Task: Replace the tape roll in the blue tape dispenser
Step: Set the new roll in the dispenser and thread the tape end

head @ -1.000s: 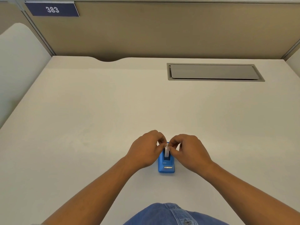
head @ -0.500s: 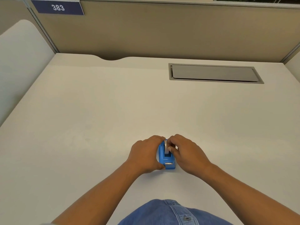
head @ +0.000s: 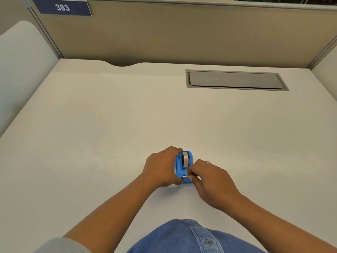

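The blue tape dispenser (head: pixel 180 171) stands on the white desk (head: pixel 109 134), cutter end toward me. A clear tape roll (head: pixel 185 158) sits upright in its cradle. My left hand (head: pixel 161 167) wraps the dispenser's left side, fingers at its far end and thumb by the near end. My right hand (head: pixel 211 178) is at the near right corner, thumb and forefinger pinched at the cutter, seemingly on the tape's free end, which is too small to make out.
A grey cable hatch (head: pixel 236 80) is set into the desk at the back right. Beige partition walls (head: pixel 182 33) close the back and sides, with a blue sign reading 383 (head: pixel 63 7). My denim shirt (head: pixel 191 238) fills the bottom edge.
My left hand let go of the roll and took hold of the dispenser's side. My right hand moved from the roll down to the cutter end. The roll now sits in the cradle.
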`<state>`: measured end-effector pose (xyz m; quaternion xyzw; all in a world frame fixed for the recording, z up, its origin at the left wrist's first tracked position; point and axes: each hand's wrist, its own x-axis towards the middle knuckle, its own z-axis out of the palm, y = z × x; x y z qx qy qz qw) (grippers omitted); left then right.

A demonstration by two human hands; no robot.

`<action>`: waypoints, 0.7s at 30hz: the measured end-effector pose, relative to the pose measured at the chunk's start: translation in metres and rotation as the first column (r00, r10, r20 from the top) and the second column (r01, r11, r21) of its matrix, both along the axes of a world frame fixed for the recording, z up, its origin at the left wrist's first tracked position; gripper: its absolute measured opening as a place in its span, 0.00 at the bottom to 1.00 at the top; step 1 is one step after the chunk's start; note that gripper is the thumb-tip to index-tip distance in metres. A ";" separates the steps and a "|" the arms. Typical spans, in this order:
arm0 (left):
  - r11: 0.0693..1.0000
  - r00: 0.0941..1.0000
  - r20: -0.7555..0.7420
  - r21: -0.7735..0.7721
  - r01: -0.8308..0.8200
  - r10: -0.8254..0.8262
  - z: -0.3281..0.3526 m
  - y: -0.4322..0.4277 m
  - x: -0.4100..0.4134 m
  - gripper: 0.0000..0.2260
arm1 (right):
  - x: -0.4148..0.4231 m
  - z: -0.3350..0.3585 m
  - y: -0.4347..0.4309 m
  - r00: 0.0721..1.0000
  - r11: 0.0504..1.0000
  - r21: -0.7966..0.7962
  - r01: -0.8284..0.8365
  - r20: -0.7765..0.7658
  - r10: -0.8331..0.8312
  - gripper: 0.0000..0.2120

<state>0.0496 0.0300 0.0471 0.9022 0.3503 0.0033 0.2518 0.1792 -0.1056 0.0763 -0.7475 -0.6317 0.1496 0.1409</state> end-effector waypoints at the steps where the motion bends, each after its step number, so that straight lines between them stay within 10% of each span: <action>1: 1.000 1.000 0.000 -0.002 -0.003 0.003 0.000 0.000 0.000 0.42 | -0.002 -0.001 -0.003 1.000 1.000 0.001 -0.011 0.008 0.011 0.04; 21: 0.997 0.999 0.018 -0.069 -0.028 0.029 -0.008 0.001 -0.004 0.44 | -0.010 -0.020 -0.010 0.956 0.974 0.168 -0.152 0.275 0.102 0.05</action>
